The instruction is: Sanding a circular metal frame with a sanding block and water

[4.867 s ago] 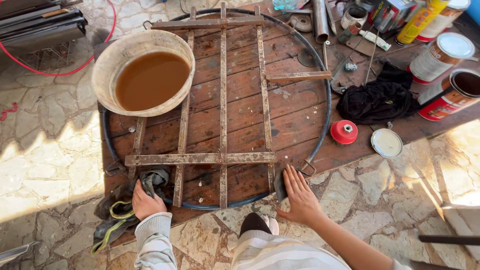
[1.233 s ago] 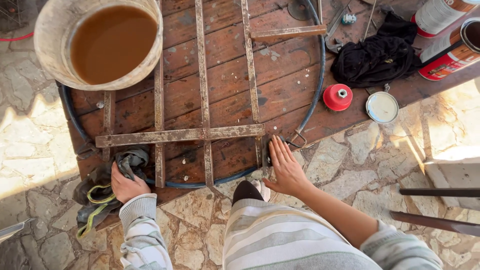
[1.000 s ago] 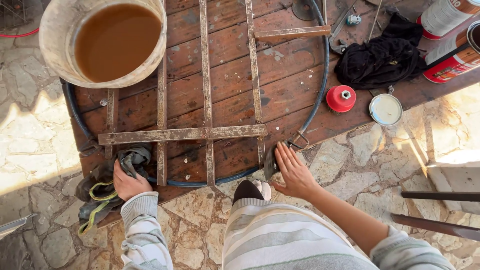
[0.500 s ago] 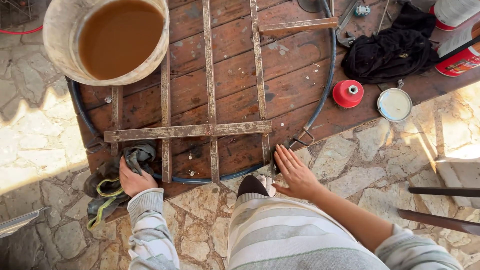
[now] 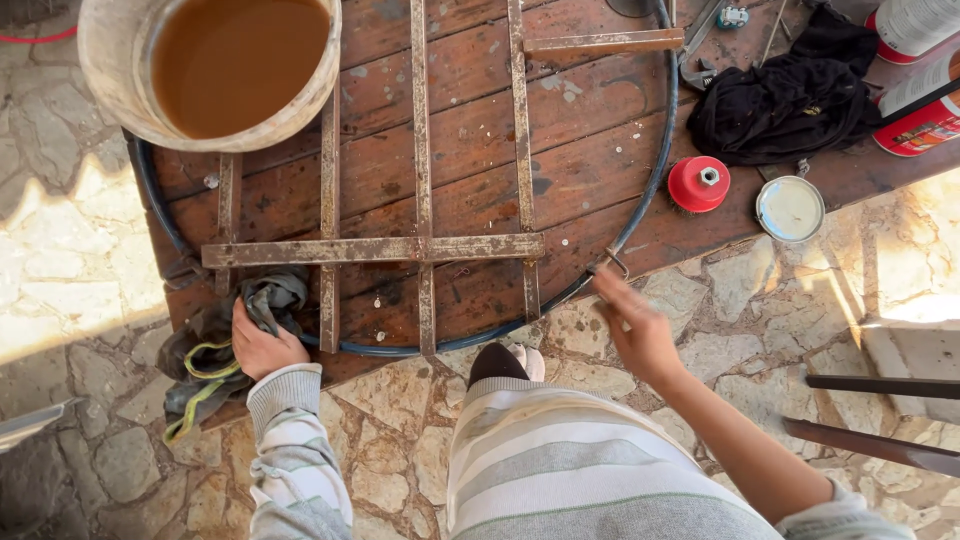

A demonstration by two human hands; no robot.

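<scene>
Bucket: pale, worn, filled with brown water, standing on the far left corner of the wooden table.
Left hand: pressed down on a grey rag at the near left edge of the table, fingers curled over the cloth, gripping it.
Glove: dark with yellow-green trim, hanging off the table edge just left of the rag.
Metal frame: rusty flat bars welded in a grid inside a dark round ring, lying flat on the table, between the two hands.
Right hand: open, fingers spread and loose, blurred, over the stone floor just off the ring's near right edge, near a small hook there; touching or not, cannot tell.
Wire brush wheel: red, on the table right of the ring.
Lid: round, white, just beside the wheel.
Black cloth: bunched behind them.
Spray cans: red and white, at the far right.
</scene>
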